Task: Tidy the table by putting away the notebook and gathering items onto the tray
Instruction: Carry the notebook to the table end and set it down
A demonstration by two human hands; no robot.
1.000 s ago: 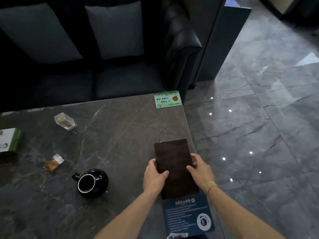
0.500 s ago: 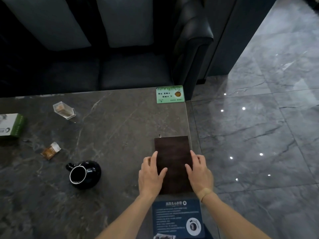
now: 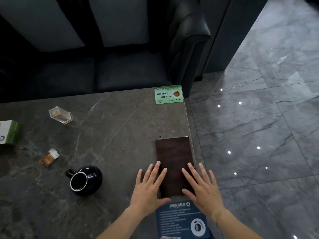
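Head view: dark grey marbled desk (image 3: 110, 128), right edge running beside glossy grey floor tiles (image 3: 259, 128) dotted with light reflections. Beyond the far edge, a black sofa (image 3: 131, 69) with two grey cushions (image 3: 119, 19).

One brown notebook (image 3: 173, 157), closed, flat at the desk's right edge. Two hands: left hand (image 3: 149, 188) and right hand (image 3: 202, 187), fingers spread and straight, gripping nothing, fingertips over the notebook's near corners; contact unclear.

One black mug (image 3: 86, 180). One clear plastic box (image 3: 60, 115). One small brown packet (image 3: 49, 157). One green-and-white carton (image 3: 9, 134) at the left frame edge. One green card (image 3: 168, 94) at the far corner. One blue leaflet (image 3: 181, 219) just nearer than the notebook.
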